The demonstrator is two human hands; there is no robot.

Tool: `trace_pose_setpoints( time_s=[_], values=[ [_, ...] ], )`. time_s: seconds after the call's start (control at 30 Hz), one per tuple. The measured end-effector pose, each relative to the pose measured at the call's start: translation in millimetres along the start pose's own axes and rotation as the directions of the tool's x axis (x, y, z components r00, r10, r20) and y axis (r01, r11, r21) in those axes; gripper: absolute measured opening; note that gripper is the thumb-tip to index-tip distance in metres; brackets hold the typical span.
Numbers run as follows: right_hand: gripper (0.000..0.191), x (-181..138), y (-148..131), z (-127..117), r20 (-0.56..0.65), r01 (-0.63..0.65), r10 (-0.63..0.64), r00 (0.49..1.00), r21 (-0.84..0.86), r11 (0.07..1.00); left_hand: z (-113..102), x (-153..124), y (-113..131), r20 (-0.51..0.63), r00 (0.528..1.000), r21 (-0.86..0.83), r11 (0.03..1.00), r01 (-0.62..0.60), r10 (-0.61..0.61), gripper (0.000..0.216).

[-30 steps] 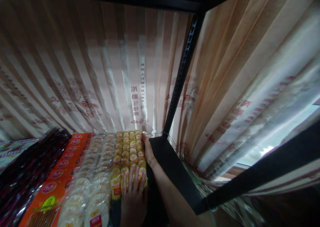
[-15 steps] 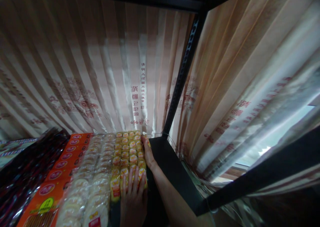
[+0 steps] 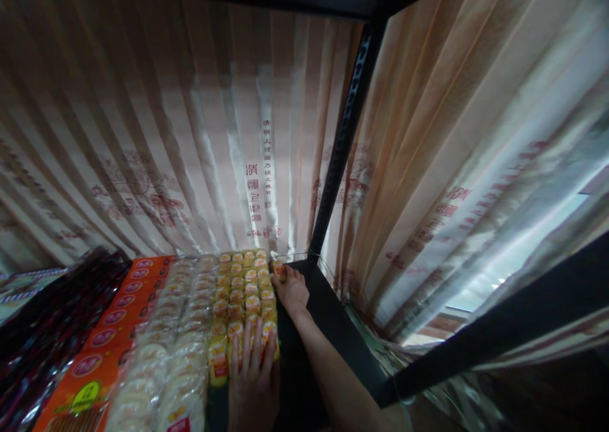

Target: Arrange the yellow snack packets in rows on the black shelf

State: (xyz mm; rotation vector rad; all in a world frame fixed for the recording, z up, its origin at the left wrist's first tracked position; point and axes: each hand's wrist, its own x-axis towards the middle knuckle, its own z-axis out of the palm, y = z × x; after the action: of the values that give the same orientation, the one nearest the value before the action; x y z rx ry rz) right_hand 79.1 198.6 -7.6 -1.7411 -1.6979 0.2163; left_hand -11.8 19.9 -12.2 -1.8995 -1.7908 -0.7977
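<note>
1. Our left hand (image 3: 254,381) lies flat and open on the near end of the yellow packs (image 3: 245,292), fingers spread and pointing away from us, palm down on the wrappers. It presses on them and grips nothing.
2. Our right hand (image 3: 291,290) reaches along the right edge of the same packs, at the far end of the row. Its fingers curl round one small pack (image 3: 278,268) at the back corner; we cannot tell how firm the hold is, since the fingertips are partly hidden.
3. The yellow packs stand in tight rows on the shelf (image 3: 328,318), running from near us back to the curtain (image 3: 190,134). They take up the right end of the stock, just beside a bare dark strip of shelf.
4. Left of them, touching, lie rows of pale round crackers (image 3: 183,330) in clear wrap.
5. Further left come orange boxes (image 3: 114,330), then dark red packs (image 3: 52,318) at the left edge.
6. A black upright post (image 3: 345,134) rises from the shelf's back right corner, close to our right hand.
7. The curtain hangs behind and to the right of the shelf, with red print on it.
</note>
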Motion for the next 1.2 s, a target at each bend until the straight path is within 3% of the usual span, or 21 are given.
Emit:
trace_pose_setpoints(
  time_s=[0.1, 0.17, 0.33, 0.43, 0.7, 0.87, 1.07, 1.2],
  values=[
    [0.039, 5.2, 1.6, 3.0, 0.069, 0.020, -0.013, 0.998, -0.099, 0.995, -1.3, 1.5, -0.3, -0.014, 0.999, 0.028, 0.999, -0.029, 0.030, 0.042],
    [0.038, 6.1, 6.6, 3.8, 0.058, 0.013, -0.009, 0.998, -0.076, 0.997, -2.4, 2.7, -0.3, -0.012, 0.999, 0.032, 0.999, -0.036, 0.036, 0.041],
    [0.047, 8.6, 9.3, 3.9, -0.053, 0.026, -0.014, 0.998, 0.223, 0.974, 0.7, 1.1, -0.3, -0.011, 1.000, 0.000, 1.000, -0.026, 0.026, 0.044],
    [0.045, 16.1, -2.2, 6.4, -0.053, -0.017, 0.037, 0.998, 0.333, 0.943, 4.0, -0.5, -0.9, -0.022, 0.999, 0.003, 1.000, -0.025, 0.026, 0.043],
    [0.021, 19.0, -4.2, 25.1, -0.009, -0.009, 0.012, 1.000, 0.228, 0.974, 8.8, -0.3, -1.3, -0.049, 0.998, 0.018, 0.999, -0.042, 0.043, 0.043],
    [0.025, 11.3, -1.0, 27.2, -0.016, 0.058, -0.056, 0.998, 0.261, 0.964, 6.3, -1.0, -2.7, -0.044, 0.998, 0.016, 0.999, -0.048, 0.049, 0.045],
    [0.038, 9.2, -4.4, 14.1, -0.069, 0.057, -0.035, 0.997, 0.350, 0.935, 2.8, 0.4, -2.1, -0.051, 0.998, 0.026, 0.999, -0.048, 0.049, 0.045],
    [0.038, 19.6, -17.3, 0.0, -0.032, 0.197, -0.214, 0.976, 0.548, 0.813, 6.0, -1.7, -1.1, -0.036, 0.999, 0.004, 1.000, -0.022, 0.022, 0.047]
  ],
)
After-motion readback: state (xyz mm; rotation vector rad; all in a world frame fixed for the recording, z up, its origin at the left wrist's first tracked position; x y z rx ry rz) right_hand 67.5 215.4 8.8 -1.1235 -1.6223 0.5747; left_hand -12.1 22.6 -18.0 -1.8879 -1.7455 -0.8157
